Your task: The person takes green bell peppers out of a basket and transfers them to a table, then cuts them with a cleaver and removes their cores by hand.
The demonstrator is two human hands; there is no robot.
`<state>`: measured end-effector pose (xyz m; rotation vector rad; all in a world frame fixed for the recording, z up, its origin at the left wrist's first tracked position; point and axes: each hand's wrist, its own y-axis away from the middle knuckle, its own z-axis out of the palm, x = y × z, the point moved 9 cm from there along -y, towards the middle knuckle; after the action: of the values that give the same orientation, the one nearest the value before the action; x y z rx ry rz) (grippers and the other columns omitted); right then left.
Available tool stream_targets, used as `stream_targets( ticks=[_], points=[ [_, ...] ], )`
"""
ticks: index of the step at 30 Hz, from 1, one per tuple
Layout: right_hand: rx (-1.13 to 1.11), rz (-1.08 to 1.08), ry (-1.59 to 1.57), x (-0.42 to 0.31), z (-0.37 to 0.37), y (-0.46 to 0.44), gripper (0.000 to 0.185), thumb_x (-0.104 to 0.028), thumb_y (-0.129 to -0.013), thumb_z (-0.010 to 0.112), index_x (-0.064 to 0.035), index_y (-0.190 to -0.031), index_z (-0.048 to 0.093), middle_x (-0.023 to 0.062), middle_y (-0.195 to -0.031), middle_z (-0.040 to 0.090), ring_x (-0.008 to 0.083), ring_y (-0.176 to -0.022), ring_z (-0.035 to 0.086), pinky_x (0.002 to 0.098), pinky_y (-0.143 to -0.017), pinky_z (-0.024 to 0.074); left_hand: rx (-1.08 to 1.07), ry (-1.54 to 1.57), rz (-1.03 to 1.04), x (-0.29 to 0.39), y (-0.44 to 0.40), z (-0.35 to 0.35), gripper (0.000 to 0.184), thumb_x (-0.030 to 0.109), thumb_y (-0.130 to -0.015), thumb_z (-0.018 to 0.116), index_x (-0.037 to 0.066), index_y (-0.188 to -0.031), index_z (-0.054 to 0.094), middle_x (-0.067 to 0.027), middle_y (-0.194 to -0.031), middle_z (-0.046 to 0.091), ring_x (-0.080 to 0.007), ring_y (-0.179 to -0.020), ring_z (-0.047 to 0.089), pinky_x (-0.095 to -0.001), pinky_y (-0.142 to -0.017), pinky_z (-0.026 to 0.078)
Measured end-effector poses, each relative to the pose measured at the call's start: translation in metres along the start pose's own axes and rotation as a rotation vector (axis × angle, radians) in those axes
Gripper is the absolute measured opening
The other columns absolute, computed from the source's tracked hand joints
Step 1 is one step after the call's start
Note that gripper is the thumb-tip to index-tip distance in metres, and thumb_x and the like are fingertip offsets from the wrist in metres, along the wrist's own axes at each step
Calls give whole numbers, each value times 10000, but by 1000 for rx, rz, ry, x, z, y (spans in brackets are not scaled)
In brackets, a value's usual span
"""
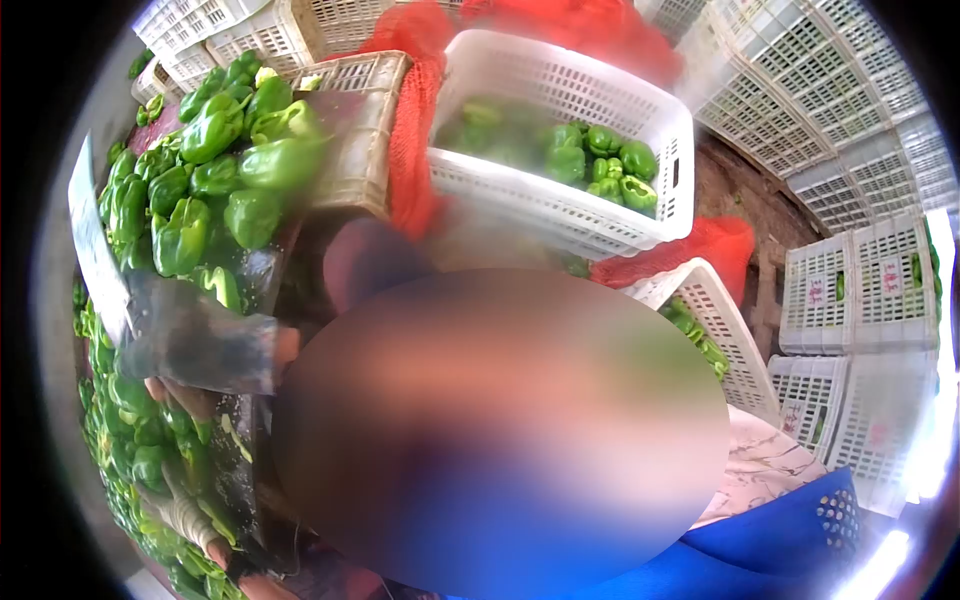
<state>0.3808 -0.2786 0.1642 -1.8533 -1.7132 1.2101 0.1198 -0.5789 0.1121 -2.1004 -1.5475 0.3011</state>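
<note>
At the left, a hand in a dark covering, which I take for my right hand [190, 395], reaches over the heaped green bell peppers [180, 235]. Its bare fingertips point down among the peppers, and what they hold, if anything, is hidden. Lower down, a hand partly wrapped in pale fabric, which I take for my left hand [190, 515], lies against more peppers [150, 465]. Its fingers are only partly visible, so their grip is unclear. A large blurred oval covers the middle of the view and hides both arms.
A white plastic crate [560, 215] holds several peppers; a smaller crate [735, 345] with peppers tilts below it. Red mesh [700, 250] lies around them. Stacked crates [850, 120] line the right side. A blue garment [770, 540] shows at bottom right.
</note>
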Motion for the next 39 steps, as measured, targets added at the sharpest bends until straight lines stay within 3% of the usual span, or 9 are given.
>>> stream_targets(
  ticks=[3, 12, 16, 17, 21, 22, 30, 37, 39],
  points=[
    [73, 180, -279, 37, -10, 6, 135, -180, -878, 599, -45, -880, 594, 62, -727, 568, 178, -524, 560, 313, -417, 446, -102, 255, 14, -36, -19, 28, 674, 314, -911, 666, 7, -1443, 390, -243, -1457, 416, -334, -1293, 468, -415, -1153, 342],
    [389, 852, -1084, 131, -24, 31, 110, -131, -900, 601, -44, -868, 543, 64, -663, 529, 158, -478, 523, 286, -416, 428, 29, 410, 377, 219, -80, -48, 441, 245, -866, 696, 68, -1259, 606, -174, -1319, 561, -292, -1215, 543, -389, -1025, 432],
    [450, 914, -978, 142, -26, 33, 102, -109, -911, 589, -48, -861, 524, 68, -634, 508, 145, -451, 498, 274, -404, 406, -385, 592, 224, 304, -149, 31, 546, 315, -811, 740, 77, -1278, 585, -169, -1278, 605, -306, -1156, 588, -377, -975, 451],
    [317, 847, -888, 145, -21, 36, 95, -111, -913, 591, -57, -864, 529, 72, -682, 524, 162, -570, 559, 300, -485, 458, -205, 459, 449, 323, -166, 47, 610, 293, -792, 741, 114, -1340, 540, -207, -1333, 566, -348, -1185, 568, -397, -994, 446],
    [217, 904, -950, 149, -14, 36, 154, -131, -924, 615, -45, -1034, 550, 17, -691, 521, 107, -538, 517, 266, -465, 418, -271, 505, 511, 382, -166, 89, 808, -36, -673, 719, 70, -1429, 453, -226, -1331, 553, -341, -1203, 557, -386, -1029, 453],
    [205, 932, -994, 150, -13, 37, 188, -136, -927, 621, -42, -1076, 555, 3, -693, 520, 93, -530, 506, 257, -460, 409, -11, 584, 615, 367, -187, 121, 624, 41, -734, 688, 92, -1338, 539, -226, -1213, 602, -354, -1131, 585, -416, -967, 481],
    [26, 867, -901, 134, -8, 42, 464, -208, -955, 589, -72, -1382, 470, 15, -732, 538, 82, -535, 462, 250, -460, 399, -79, 1180, 210, 297, -134, 22, 671, 71, -779, 698, 104, -1403, 453, -84, -1248, 557, -192, -1101, 544, -305, -921, 459],
    [66, 537, -1280, 107, 67, 44, 382, -232, -949, 577, -47, -1279, 527, -17, -720, 543, 75, -532, 493, 249, -462, 413, -248, 1307, -183, 114, 35, -8, 827, 355, -674, 820, 167, -1399, 470, -162, -1397, 472, -356, -1203, 490, -476, -1018, 436],
    [96, 540, -1444, 86, 77, 49, 382, -248, -942, 582, -43, -1260, 532, -12, -736, 546, 85, -542, 495, 263, -473, 422, -211, 1251, -354, 46, 66, 33, 738, 206, -723, 838, 113, -1366, 486, -128, -1313, 551, -267, -1199, 499, -430, -986, 474]
  ],
)
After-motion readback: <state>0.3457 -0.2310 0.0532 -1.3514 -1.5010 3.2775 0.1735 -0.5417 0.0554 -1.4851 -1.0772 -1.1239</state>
